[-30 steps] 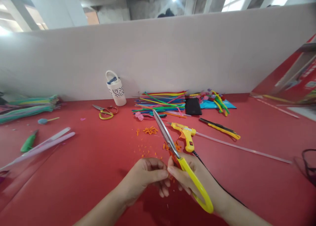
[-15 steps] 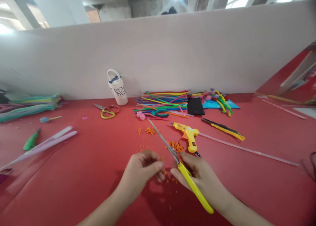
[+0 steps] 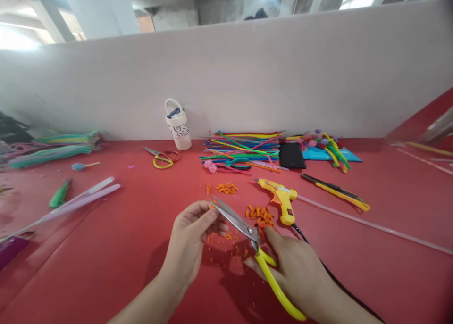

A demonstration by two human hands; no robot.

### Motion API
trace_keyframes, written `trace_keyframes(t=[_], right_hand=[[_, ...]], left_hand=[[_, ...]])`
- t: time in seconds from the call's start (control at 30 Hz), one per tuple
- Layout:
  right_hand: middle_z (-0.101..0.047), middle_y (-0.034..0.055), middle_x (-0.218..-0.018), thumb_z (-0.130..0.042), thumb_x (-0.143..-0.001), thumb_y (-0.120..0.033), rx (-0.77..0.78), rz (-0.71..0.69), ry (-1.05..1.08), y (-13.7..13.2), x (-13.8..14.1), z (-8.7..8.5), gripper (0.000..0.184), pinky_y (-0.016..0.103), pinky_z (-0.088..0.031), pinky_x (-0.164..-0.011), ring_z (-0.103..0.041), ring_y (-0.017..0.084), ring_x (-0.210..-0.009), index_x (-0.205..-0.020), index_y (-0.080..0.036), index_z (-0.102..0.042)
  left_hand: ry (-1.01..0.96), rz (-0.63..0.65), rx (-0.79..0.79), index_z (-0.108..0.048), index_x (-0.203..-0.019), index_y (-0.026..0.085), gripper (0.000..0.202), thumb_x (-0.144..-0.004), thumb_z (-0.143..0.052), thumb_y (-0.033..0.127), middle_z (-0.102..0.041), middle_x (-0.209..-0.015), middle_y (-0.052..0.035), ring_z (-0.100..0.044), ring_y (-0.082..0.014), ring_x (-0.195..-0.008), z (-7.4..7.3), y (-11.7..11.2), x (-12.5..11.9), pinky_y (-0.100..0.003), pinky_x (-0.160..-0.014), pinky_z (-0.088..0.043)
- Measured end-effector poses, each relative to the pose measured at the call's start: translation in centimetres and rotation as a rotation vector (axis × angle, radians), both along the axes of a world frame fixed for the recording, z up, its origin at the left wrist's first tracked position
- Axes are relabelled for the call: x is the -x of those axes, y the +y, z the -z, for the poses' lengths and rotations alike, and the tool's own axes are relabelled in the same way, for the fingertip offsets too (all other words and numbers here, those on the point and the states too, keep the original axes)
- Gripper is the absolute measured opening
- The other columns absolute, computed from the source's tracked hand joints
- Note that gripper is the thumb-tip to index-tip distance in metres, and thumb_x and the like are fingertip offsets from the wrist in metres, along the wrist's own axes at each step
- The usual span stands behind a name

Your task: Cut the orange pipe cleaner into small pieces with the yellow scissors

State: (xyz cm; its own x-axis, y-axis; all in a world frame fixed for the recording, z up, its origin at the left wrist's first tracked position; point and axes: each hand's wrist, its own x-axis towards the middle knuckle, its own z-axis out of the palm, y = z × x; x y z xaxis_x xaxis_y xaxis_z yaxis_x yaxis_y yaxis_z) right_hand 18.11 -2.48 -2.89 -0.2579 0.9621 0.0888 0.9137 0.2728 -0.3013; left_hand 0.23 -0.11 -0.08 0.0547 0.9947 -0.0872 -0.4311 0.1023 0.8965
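Observation:
My right hand [image 3: 295, 265] grips a pair of scissors [image 3: 237, 222] with yellow handles, its blades slightly apart and pointing up-left. The blade tips are at the fingertips of my left hand [image 3: 189, 232]. Thumb and forefinger there pinch a small orange piece [image 3: 213, 204], mostly hidden by the fingers. Short orange cut pieces [image 3: 262, 215] lie in a pile just beyond my right hand. A smaller orange pile [image 3: 227, 188] is farther back, and fine orange crumbs [image 3: 228, 236] are scattered on the red table [image 3: 141, 234] under the blades.
A yellow glue gun [image 3: 281, 196] with a long glue stick lies right of the piles. Behind are coloured pipe cleaners [image 3: 244, 145], a black phone [image 3: 292, 155], a white cup [image 3: 179, 130] and other scissors [image 3: 163, 159]. A yellow-black tool [image 3: 336, 192] rests at right, pink tweezers [image 3: 81, 201] at left.
The scissors' blades have opened and swung left, so their tips now meet my left fingertips. My left hand has risen slightly and moved left. The whole view has shifted a little.

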Motion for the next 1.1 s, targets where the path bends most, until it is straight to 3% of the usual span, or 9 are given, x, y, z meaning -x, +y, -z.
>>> trace_keyframes(t=[0.27,0.57,1.1], right_hand=[[-0.056,-0.0008,-0.049,-0.043,-0.074,-0.046,-0.065,-0.069,-0.015,-0.01,-0.17,0.35,0.026,0.024,-0.023,-0.039,-0.052,0.016,-0.041,-0.065,-0.022,-0.038],[-0.055,-0.0009,-0.045,-0.041,-0.076,-0.047,-0.131,-0.087,-0.037,-0.15,-0.19,0.26,0.027,0.024,-0.022,-0.038,-0.052,0.016,-0.037,-0.064,-0.023,-0.038],[-0.057,0.0002,-0.047,-0.041,-0.076,-0.046,-0.105,-0.069,-0.056,-0.12,-0.38,0.76,0.026,0.025,-0.021,-0.039,-0.053,0.017,-0.040,-0.065,-0.022,-0.041]], left_hand=[[-0.005,0.001,-0.004,-0.058,-0.064,0.013,0.009,-0.072,-0.055,0.015,-0.060,-0.058,0.0003,-0.054,-0.0071,-0.051,-0.07,0.11,0.00,-0.017,-0.050,-0.043],[-0.002,0.005,-0.014,-0.059,-0.065,0.013,0.009,-0.073,-0.055,0.015,-0.060,-0.059,0.0006,-0.054,-0.0064,-0.051,-0.04,0.04,0.00,-0.016,-0.050,-0.044],[0.004,0.006,-0.019,-0.058,-0.067,0.013,0.007,-0.073,-0.055,0.015,-0.059,-0.060,0.0009,-0.055,-0.0068,-0.051,0.06,0.26,0.10,-0.016,-0.050,-0.044]])
